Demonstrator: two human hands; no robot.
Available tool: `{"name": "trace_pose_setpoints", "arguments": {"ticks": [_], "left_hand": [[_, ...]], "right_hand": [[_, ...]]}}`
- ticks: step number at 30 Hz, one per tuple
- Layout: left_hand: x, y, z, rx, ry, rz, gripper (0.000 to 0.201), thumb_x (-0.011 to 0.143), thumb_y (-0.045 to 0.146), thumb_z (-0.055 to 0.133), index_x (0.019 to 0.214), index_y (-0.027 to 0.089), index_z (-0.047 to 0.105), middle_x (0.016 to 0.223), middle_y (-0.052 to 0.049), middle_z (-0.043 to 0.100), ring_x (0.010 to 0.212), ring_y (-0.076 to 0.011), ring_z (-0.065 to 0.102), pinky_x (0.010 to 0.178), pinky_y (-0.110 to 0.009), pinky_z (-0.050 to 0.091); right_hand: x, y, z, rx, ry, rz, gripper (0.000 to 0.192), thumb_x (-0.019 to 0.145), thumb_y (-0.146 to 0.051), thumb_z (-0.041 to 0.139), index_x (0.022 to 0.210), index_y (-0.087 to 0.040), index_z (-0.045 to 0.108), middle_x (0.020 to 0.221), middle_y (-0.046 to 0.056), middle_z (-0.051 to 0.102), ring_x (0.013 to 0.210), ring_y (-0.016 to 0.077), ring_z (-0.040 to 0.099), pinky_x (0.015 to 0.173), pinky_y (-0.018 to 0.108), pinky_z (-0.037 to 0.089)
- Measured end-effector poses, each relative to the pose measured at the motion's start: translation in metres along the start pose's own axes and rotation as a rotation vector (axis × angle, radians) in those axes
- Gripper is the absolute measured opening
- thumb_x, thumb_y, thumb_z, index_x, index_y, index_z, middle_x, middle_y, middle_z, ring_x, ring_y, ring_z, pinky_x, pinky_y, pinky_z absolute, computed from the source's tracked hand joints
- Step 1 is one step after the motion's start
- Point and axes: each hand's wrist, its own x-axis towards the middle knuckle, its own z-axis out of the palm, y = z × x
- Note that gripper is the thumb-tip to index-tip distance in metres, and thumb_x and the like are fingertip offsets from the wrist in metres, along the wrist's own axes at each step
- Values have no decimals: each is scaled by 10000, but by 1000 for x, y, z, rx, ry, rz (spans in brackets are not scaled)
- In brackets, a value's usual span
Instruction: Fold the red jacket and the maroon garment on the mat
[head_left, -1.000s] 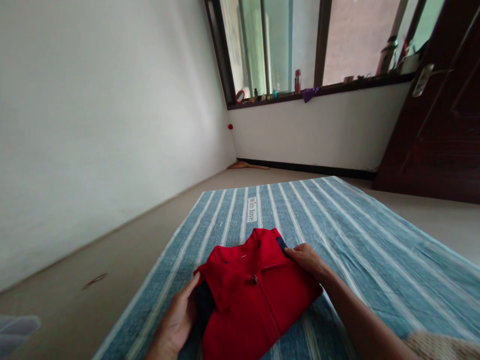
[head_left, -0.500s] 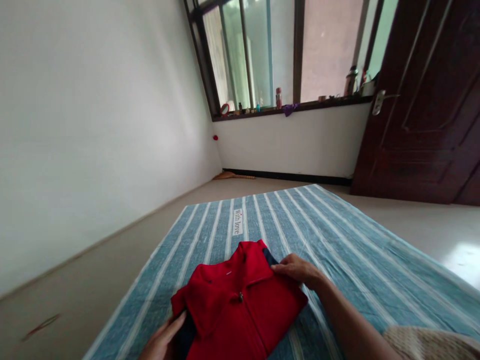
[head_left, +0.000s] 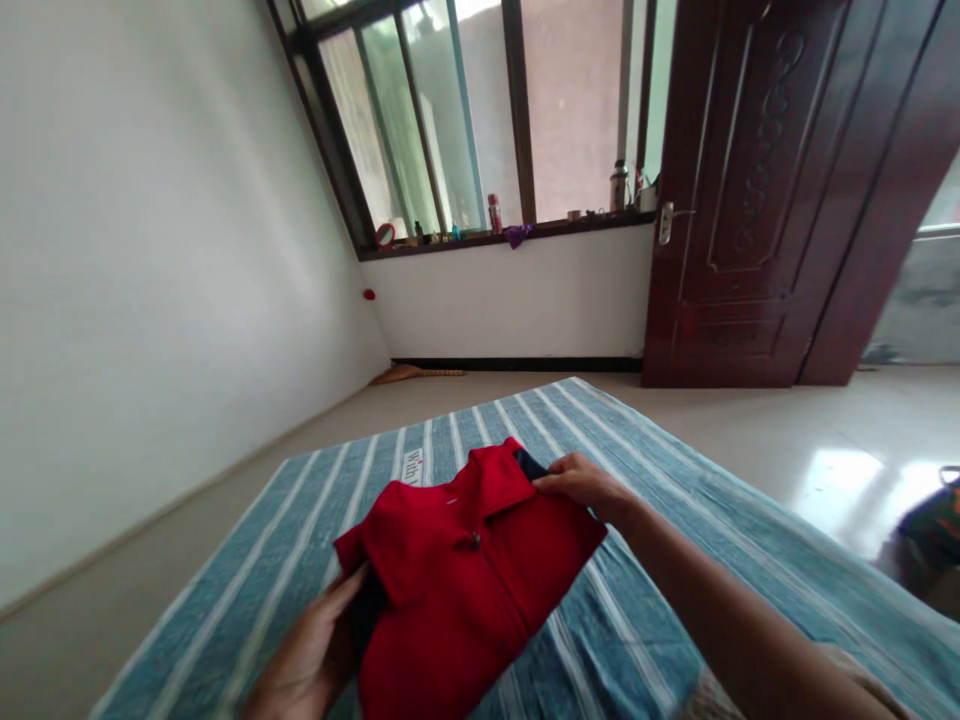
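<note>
A folded red jacket (head_left: 450, 580) with a collar, a front zip and dark navy panels lies before me over the striped bed cover. My left hand (head_left: 315, 640) grips its left side by the dark panel, thumb on top and the other fingers hidden beneath. At the far right shoulder, my right hand (head_left: 581, 482) pinches the cloth beside the navy patch. The collar end looks tilted up off the cover; whether the lower end still touches it, I cannot tell.
The blue bed cover (head_left: 645, 560) has white stripes and a printed label (head_left: 412, 467). A beige fuzzy cloth (head_left: 712, 695) shows under my right forearm. Beyond are a broom (head_left: 405, 373), a windowsill with bottles, a dark red door (head_left: 735, 250) and a dark bag (head_left: 934, 525) at right.
The jacket has risen a little and moved away from me, held in both hands, and now covers part of the printed label. My view has turned to the right.
</note>
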Motion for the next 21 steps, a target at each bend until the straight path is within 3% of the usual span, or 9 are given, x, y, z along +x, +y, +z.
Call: {"name": "trace_pose_setpoints", "arguments": {"ticks": [5, 9, 13, 16, 21], "left_hand": [[79, -7, 86, 98, -231, -1, 225, 765, 231, 646, 986, 189, 631, 718, -40, 703, 595, -202, 664, 539, -292, 520], [134, -10, 153, 180, -273, 20, 195, 756, 327, 661, 878, 182, 614, 670, -23, 666, 551, -173, 626, 525, -279, 499], [170, -13, 210, 226, -293, 30, 258, 742, 410, 670, 859, 188, 605, 654, 3, 640, 530, -153, 601, 530, -281, 498], [192, -29, 234, 315, -285, 4, 270, 775, 432, 635, 850, 175, 602, 653, 0, 629, 531, -153, 595, 522, -286, 497], [214, -67, 242, 594, -180, 2, 276, 887, 391, 541, 961, 129, 587, 790, -22, 624, 619, -132, 596, 585, -298, 515]], "right_hand": [[25, 11, -88, -30, 159, -3, 265, 696, -339, 665, 569, -164, 511, 457, -48, 484, 398, 60, 387, 385, 194, 244], [54, 17, -148, -70, 276, 40, 242, 684, -353, 681, 606, -157, 564, 485, -12, 549, 413, 94, 460, 389, 207, 305], [79, 26, -195, -110, 361, 89, 188, 727, -340, 644, 712, -156, 614, 616, 31, 637, 499, 141, 561, 446, 232, 392], [93, 46, -211, -187, 425, 155, 193, 756, -340, 623, 711, -153, 620, 614, 45, 634, 501, 143, 558, 442, 236, 381], [104, 95, -207, -417, 504, 274, 341, 742, -424, 639, 544, -153, 578, 443, 19, 511, 412, 113, 443, 390, 243, 271]]}}
